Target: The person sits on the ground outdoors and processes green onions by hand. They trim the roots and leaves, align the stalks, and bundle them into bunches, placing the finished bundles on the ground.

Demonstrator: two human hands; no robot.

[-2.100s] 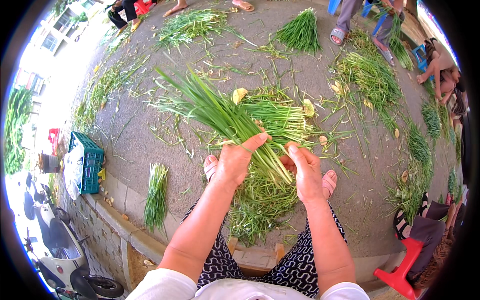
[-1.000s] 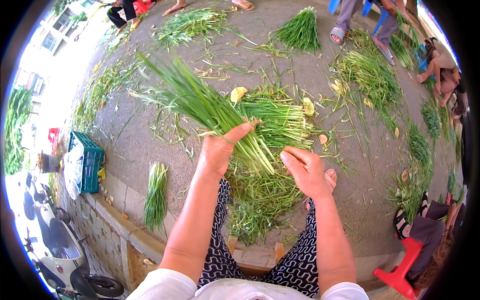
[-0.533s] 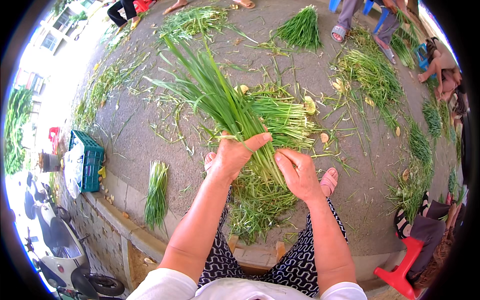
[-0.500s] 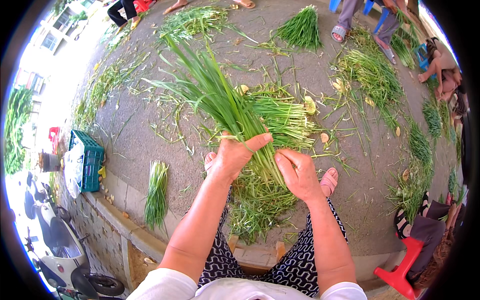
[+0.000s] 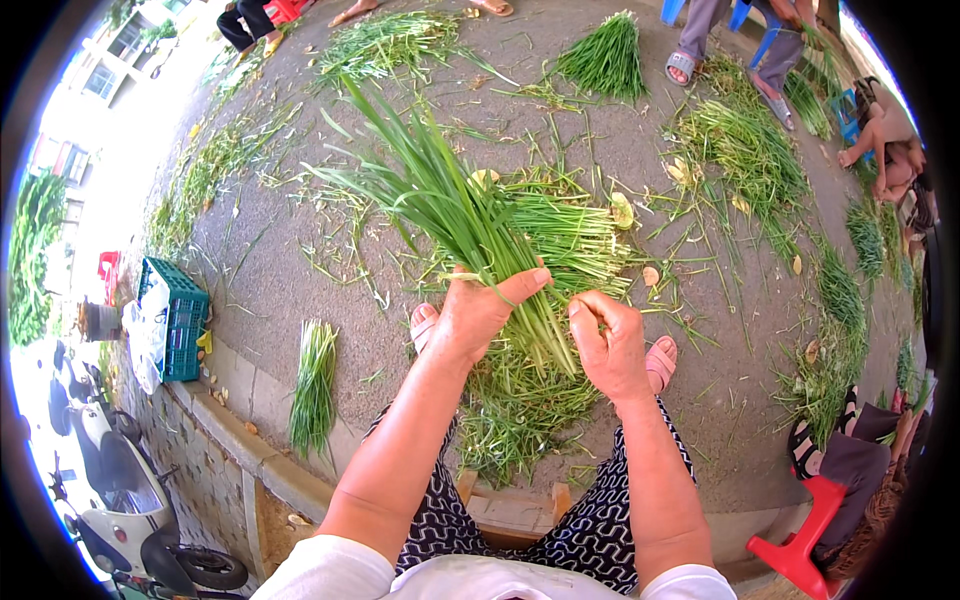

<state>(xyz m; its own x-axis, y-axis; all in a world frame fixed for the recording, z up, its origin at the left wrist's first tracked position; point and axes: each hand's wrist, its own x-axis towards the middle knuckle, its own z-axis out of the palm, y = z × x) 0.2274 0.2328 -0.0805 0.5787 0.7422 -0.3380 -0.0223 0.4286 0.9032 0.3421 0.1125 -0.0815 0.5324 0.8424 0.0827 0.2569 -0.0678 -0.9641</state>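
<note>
My left hand [image 5: 480, 312] is wrapped round a bunch of garlic chives [image 5: 440, 195], its thumb lying across the stems. The leaves fan out to the far left, and the pale stem ends [image 5: 550, 345] point down towards me. Just right of those ends, my right hand [image 5: 610, 340] is closed with thumb and forefinger together; anything in its pinch is too small to make out. Beyond my hands lies a pile of chives [image 5: 570, 235], partly covered by the held bunch. Loose trimmings [image 5: 520, 420] are heaped between my feet.
A small chive bundle [image 5: 315, 385] lies to the left by the kerb. Farther left stand a green crate [image 5: 182, 320] and a scooter [image 5: 120, 490]. A larger bundle [image 5: 605, 55] stands at the back. Other people sit around, and a red stool [image 5: 805, 535] is at right.
My right hand has moved slightly right, away from the stems it was touching. The bunch in my left hand has shifted a little to the right.
</note>
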